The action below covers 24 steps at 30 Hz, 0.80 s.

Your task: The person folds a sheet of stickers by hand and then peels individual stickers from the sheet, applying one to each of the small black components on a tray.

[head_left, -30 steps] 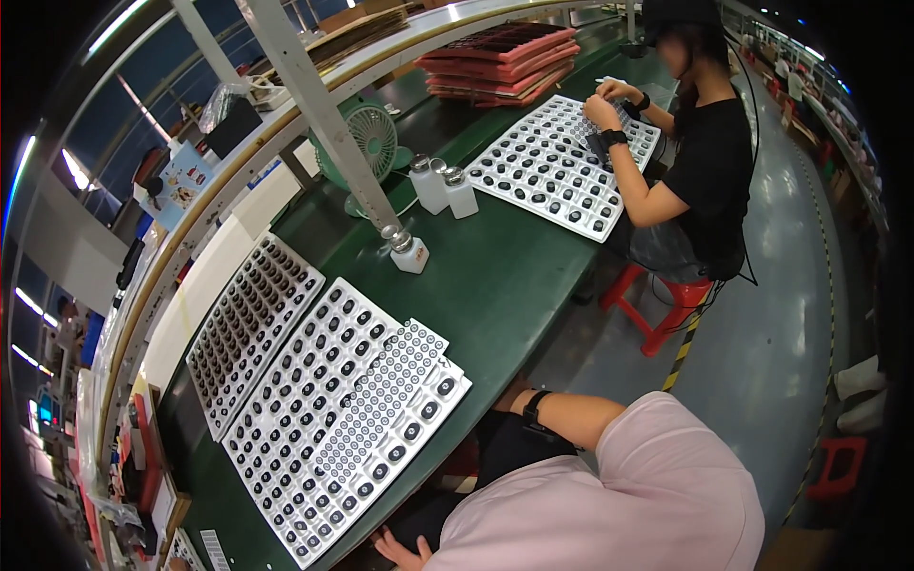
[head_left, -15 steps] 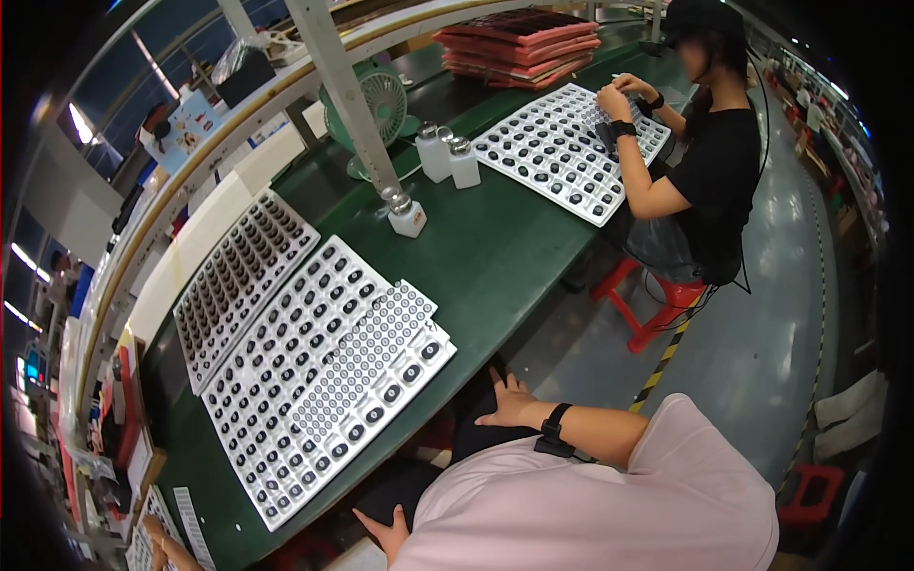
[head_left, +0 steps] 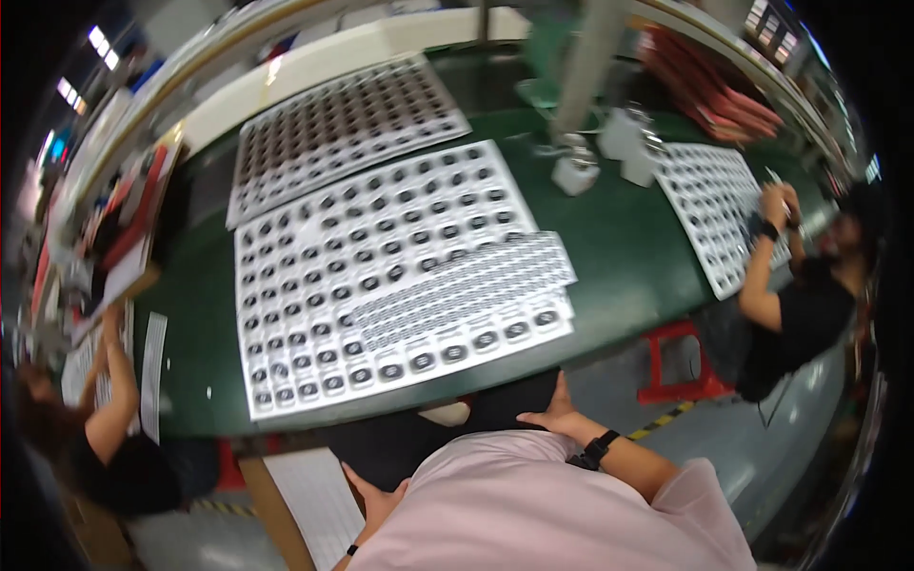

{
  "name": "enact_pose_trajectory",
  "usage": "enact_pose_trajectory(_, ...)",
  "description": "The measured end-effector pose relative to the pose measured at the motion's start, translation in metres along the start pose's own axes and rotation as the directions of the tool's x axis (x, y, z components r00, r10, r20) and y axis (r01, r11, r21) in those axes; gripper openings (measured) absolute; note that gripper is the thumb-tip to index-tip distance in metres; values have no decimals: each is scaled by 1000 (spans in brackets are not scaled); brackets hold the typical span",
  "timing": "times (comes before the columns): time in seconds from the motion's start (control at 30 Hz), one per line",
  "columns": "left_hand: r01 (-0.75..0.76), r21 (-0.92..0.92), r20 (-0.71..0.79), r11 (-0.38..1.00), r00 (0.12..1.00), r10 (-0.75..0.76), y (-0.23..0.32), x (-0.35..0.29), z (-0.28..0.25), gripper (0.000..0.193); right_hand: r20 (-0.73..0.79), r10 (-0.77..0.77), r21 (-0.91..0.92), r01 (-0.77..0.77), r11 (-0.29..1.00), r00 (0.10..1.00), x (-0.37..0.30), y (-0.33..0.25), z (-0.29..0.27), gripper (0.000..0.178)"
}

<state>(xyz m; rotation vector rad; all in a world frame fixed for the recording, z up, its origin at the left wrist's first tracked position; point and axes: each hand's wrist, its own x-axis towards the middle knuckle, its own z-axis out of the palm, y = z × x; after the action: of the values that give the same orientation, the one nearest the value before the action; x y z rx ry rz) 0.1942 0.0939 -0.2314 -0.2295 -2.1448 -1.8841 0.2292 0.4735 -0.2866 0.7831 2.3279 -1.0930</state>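
Observation:
Both of my hands rest on my dark-trousered thighs below the table edge, holding nothing. My left hand lies on the left thigh, thumb apart from the fingers. My right hand is spread on the other thigh, its thumb pointing inward. In front of me on the green table lies a white tray with rows of small dark oval parts. A sheet of small round labels lies across its right front part. Behind it, a second tray of dark parts leans tilted up.
White bottles with metal tops stand behind the tray, near a post. Co-workers sit at the right and left, the right one with another tray. Red stacked trays lie at the back right. A cardboard box stands beside my left leg.
My view has swung left, so the trays now sit nearer the middle and the left co-worker shows more. Both hands stay on my thighs.

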Motion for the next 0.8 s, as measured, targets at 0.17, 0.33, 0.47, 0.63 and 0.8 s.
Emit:
enact_pose_trajectory(0.17,-92,-44,-76,995,993,89,-2,-16,-10,116,143,-118,-64,128,990,983,26,6,-10,110)
enact_pose_trajectory(0.33,497,485,42,719,808,-587,-15,13,-24,115,248,-491,-42,516,856,835,34,-81,-36,59)
enact_pose_trajectory(0.47,530,369,247,763,736,-630,0,63,-28,110,237,-466,217,421,881,852,33,-95,-28,44)
enact_pose_trajectory(0.63,470,508,433,722,585,-686,-38,93,-58,107,195,-387,418,280,864,901,22,-95,-18,42)
enact_pose_trajectory(0.8,299,621,588,725,434,-683,-73,71,-91,104,18,-440,-113,439,892,898,21,-75,13,42)
